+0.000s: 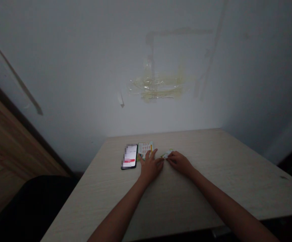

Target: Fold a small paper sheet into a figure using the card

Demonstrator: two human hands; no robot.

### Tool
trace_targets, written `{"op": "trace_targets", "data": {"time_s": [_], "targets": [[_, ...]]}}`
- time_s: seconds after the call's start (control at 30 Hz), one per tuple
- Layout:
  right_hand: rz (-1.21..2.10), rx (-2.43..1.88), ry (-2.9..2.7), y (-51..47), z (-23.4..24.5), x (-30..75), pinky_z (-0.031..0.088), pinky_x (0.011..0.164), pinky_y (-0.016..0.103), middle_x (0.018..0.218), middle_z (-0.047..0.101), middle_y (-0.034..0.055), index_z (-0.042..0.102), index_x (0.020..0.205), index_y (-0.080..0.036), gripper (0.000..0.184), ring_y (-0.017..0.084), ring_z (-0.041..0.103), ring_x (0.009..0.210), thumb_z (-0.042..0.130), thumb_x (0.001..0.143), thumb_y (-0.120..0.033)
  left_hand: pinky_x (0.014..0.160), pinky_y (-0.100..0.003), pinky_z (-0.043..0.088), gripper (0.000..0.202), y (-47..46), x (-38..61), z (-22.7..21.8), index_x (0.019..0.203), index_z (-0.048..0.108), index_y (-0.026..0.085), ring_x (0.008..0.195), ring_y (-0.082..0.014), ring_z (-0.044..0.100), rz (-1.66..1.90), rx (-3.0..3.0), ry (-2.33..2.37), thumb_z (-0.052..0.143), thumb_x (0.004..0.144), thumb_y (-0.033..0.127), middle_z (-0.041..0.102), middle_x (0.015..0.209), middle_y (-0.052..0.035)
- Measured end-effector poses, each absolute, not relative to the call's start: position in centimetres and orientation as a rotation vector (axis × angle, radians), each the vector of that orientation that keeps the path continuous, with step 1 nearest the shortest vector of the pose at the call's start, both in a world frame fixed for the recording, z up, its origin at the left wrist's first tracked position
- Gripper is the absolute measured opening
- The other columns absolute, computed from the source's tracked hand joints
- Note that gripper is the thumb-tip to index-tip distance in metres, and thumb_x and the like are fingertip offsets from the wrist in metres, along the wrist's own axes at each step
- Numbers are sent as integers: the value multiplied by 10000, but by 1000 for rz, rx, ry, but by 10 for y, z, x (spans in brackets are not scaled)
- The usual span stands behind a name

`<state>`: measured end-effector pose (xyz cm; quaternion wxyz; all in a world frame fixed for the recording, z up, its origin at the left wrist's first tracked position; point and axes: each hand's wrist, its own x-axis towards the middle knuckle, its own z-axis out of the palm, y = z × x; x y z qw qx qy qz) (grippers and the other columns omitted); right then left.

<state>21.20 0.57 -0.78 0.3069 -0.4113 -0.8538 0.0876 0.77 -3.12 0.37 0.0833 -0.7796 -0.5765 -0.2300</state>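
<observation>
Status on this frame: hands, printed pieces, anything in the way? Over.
Left hand spread, fingers over printed card. Right hand pinching small printed piece. Phone lying just left of printed card, not between the hands.

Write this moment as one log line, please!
left fingers: spread, partly over printed sheet | right fingers: pinching small printed piece | phone: left of sheet, screen lit | surface: pale table

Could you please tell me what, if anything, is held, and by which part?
The right hand seemingly pinches the small printed piece by its near edge; whether the left hand grips it is unclear.
</observation>
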Motion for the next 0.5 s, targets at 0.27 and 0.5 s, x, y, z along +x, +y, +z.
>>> {"op": "trace_targets", "data": {"time_s": [0.27, 0.5], "targets": [[358, -1084, -2200, 13, -13, 216, 479, 890, 322, 995, 691, 66, 756, 947, -235, 194, 186, 614, 952, 569, 905, -264, 1050, -797, 26, 225, -31, 7, 3, 1065, 702, 460, 1362, -357, 346, -718, -2344, -1750, 587, 872, 466, 446, 1483, 26], [406, -1081, -2171, 16, -14, 217, 479, 910, 341, 999, 699, 65, 754, 982, -243, 199, 194, 616, 968, 576, 894, -257, 1064, -787, -5, 242, -31, 9, 3, 1105, 672, 457, 1374, -326, 341, -685, -2421, -1631, 564, 889, 468, 442, 1490, 39]]}}
